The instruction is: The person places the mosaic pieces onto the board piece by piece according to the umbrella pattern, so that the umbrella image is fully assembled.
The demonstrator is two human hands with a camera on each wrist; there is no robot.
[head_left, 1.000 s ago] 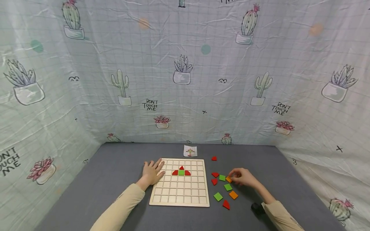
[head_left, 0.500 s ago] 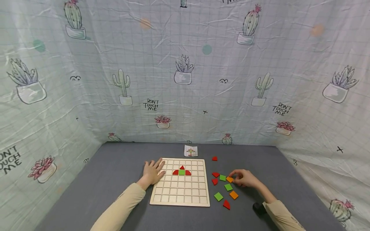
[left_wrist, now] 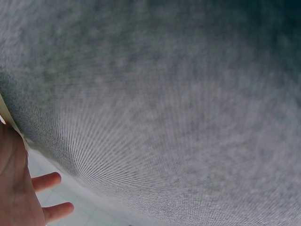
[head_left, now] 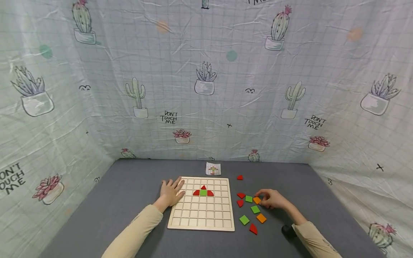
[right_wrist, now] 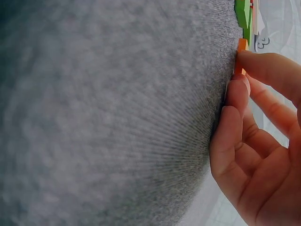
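A pale wooden grid board (head_left: 200,218) lies on the grey table, and my left hand (head_left: 169,191) rests with spread, straight fingers on its upper left edge. In the left wrist view only part of that hand (left_wrist: 19,183) shows. To the right of the board, my right hand (head_left: 272,199) has its thumb and finger on an orange square tile (head_left: 256,200). The right wrist view shows the orange tile (right_wrist: 241,45) pinched low at the table surface. On the board sit a green square (head_left: 203,192), a red triangle (head_left: 203,187) and two red quarter-round pieces (head_left: 196,193).
Loose green squares (head_left: 244,219), red pieces (head_left: 253,229) and another orange square (head_left: 261,218) lie between board and right hand. Behind the board is a small picture card (head_left: 213,168). A black object (head_left: 288,231) is by the right sleeve. A cactus-print curtain (head_left: 206,107) borders the table.
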